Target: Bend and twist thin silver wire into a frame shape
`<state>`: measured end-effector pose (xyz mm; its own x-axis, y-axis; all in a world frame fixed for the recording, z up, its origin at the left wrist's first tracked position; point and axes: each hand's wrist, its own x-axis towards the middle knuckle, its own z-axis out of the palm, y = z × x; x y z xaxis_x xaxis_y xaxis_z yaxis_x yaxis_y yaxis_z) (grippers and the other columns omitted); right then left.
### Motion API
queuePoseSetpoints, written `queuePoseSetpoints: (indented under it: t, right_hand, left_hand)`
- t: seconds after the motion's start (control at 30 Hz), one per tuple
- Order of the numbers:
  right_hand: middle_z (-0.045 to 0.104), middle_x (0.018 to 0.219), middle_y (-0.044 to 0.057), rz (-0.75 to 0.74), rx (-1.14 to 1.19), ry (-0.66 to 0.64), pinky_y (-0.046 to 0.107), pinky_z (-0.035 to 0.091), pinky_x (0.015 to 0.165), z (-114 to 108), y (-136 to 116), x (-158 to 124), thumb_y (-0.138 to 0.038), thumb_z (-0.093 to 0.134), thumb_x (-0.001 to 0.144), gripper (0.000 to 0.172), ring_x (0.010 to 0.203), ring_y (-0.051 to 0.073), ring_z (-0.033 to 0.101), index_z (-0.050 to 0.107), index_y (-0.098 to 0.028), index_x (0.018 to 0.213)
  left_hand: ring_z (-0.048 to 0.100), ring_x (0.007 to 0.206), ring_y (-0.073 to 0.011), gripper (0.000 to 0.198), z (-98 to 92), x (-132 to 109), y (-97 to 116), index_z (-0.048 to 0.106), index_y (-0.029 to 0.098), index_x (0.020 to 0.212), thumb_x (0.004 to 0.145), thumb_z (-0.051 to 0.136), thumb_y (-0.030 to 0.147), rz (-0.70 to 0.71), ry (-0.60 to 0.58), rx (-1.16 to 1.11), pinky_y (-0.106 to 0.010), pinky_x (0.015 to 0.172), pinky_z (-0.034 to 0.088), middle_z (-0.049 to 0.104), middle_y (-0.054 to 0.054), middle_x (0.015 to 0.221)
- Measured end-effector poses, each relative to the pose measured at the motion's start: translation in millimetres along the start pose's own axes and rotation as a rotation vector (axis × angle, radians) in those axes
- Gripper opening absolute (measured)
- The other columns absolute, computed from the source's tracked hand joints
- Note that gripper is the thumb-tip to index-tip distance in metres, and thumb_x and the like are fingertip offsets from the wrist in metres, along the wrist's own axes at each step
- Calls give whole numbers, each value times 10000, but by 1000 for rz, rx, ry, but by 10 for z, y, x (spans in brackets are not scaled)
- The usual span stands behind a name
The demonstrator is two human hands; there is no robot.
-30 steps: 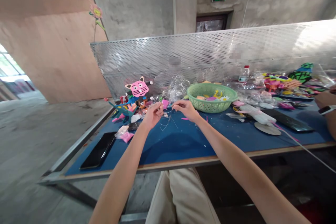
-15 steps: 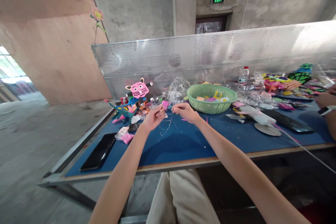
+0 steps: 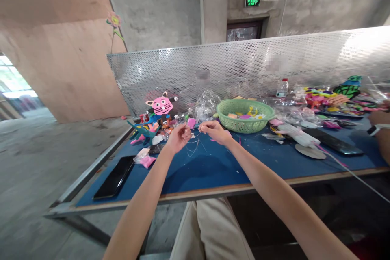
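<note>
Strand [image 3: 197, 145] between both hands, small change only

Wire or thread, can't tell. Hangs as a slack loop between and just below the hands, over the blue table [image 3: 198, 175]. Right hand [image 3: 213, 131]: thumb and forefinger pinched together, apparently on the strand. Left hand [image 3: 179, 137]: fingers curled in, too small to tell whether they grip anything. Pink block [image 3: 191, 123] just beyond left fingertips, contact unclear. Basket [image 3: 243, 126] past the right hand, phone [image 3: 114, 177] left of the left forearm. Vs half a second ago: loop shape slightly different, hands about where they were, everything a touch lower in view, so head probably tipped up. Judgement: same fine fingerwork, no clear progress; slack loop could snag
</note>
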<state>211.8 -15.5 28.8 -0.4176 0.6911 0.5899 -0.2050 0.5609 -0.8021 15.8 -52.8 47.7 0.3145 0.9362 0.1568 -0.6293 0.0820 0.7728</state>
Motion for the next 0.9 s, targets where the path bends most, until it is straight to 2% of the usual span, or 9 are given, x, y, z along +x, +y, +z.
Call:
queuePoseSetpoints:
  t: [0.23,0.37,0.43,0.57,0.7,0.9]
  right_hand:
    - [595,697,7,3,-13,-36,266,383,608,-3,-37,-2,-558,732,766,377,622,119,460,699,-183,739]
    - [578,703,1,-7,-21,-61,261,378,623,-7,-22,-3,-535,711,801,358,628,115,454,681,-183,744]
    - [559,708,-3,-15,-40,-53,259,379,642,-5,-5,-2,-524,690,826,350,648,118,457,667,-183,749]
    - [537,711,-5,2,-117,-11,261,385,670,16,26,3,-558,640,846,383,681,131,462,646,-185,760]
    - [551,722,-9,7,-151,46,259,388,673,57,55,11,-572,638,831,396,687,132,467,641,-183,756]
    - [588,740,-1,6,-165,150,266,398,679,84,106,23,-553,650,810,376,696,139,492,652,-180,763]
  left_hand:
    - [310,406,-25,290,-8,-1,6,465,152,647,866,646,208,-65,16,9,-168,409,315,382,60,541]
    - [307,413,-3,296,-22,27,-10,495,136,674,834,722,240,-48,35,18,-141,397,298,421,61,579]
    - [316,418,5,307,-39,55,-38,528,124,690,795,774,276,17,74,69,-132,398,300,450,58,597]
    - [424,467,-10,348,-76,106,-115,591,127,735,698,851,356,251,239,221,-130,447,356,508,51,627]
    - [520,542,-53,363,-96,131,-157,642,141,807,695,836,427,468,343,381,-163,514,407,592,28,660]
    - [615,633,-90,312,-90,137,-141,703,143,921,739,799,378,560,373,468,-197,621,482,711,-38,805]
